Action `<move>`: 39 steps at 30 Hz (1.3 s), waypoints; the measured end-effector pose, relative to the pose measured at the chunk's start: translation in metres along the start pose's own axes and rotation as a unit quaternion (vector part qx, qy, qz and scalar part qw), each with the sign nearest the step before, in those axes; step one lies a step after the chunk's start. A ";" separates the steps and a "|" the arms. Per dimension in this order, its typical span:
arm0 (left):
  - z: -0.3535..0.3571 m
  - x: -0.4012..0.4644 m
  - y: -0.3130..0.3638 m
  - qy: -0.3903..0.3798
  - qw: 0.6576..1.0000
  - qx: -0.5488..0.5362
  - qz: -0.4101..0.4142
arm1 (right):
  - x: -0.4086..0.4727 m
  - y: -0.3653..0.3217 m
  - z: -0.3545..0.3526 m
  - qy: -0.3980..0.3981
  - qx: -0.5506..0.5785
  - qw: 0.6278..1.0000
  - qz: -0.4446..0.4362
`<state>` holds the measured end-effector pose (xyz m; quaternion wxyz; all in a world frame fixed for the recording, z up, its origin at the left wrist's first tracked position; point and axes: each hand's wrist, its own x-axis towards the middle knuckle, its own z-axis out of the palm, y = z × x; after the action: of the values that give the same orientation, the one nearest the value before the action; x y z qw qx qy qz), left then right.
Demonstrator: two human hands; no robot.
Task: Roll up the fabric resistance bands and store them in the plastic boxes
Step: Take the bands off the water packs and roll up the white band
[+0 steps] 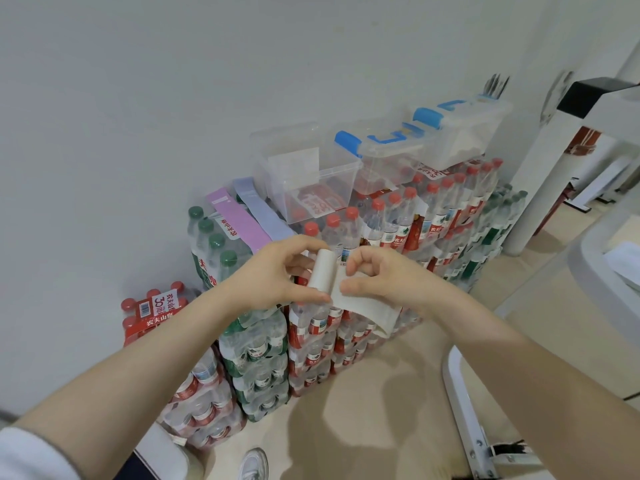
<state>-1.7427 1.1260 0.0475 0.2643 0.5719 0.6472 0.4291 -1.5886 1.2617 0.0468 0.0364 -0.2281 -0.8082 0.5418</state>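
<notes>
Cream fabric band point(346, 292), half-rolled cylinder.

Both bare forearms reach forward and meet mid-air. The left hand point(277, 271) curls its fingers and thumb round the rolled band point(323, 271); the right hand point(377, 277), just beside it, pinches the band's loose tail.

Head view, angled down, close, likely standing.

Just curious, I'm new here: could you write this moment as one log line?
step: rolling | left hand: grips rolled part of white band | right hand: pinches loose tail | open box: waiting
</notes>
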 end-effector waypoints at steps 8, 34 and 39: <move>0.004 0.002 -0.004 -0.093 0.980 0.170 0.039 | 0.003 -0.001 -0.004 0.024 -0.057 0.998 0.005; 0.020 -0.006 0.008 0.024 0.937 -0.283 -0.205 | 0.006 0.005 0.009 0.053 0.262 0.963 0.020; 0.024 -0.001 0.014 0.109 0.923 -0.290 -0.229 | 0.008 0.006 0.016 0.046 0.267 0.963 -0.001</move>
<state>-1.7150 1.1304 0.0478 0.4373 0.2556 0.6327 0.5858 -1.5989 1.2531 0.0333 0.1340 -0.2338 -0.6320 0.7266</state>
